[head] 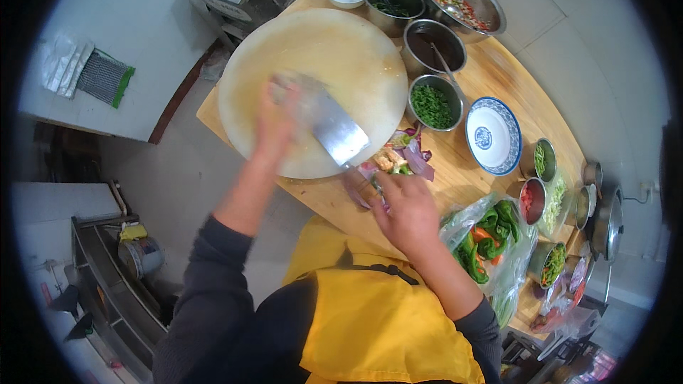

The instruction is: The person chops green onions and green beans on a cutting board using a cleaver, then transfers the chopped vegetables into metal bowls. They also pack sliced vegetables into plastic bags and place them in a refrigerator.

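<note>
My right hand (408,210) grips the wooden handle of a cleaver (341,128), whose broad steel blade lies flat-looking over the right half of a large round cutting board (256,48). By the blade's far end, my left hand (277,112) is blurred; something greyish and blurred is at its fingers, too unclear to name. Whether that hand holds it I cannot tell. Purple onion skins and vegetable scraps (419,160) lie on the wooden table beside the board, partly behind my right hand.
Steel pots of chopped green herbs (431,106) and dark sauce (427,48) stand right of the board. A blue-rimmed bowl (493,136), a plastic bag of green and orange peppers (483,240) and small tubs of cut vegetables (533,200) line the table's right side.
</note>
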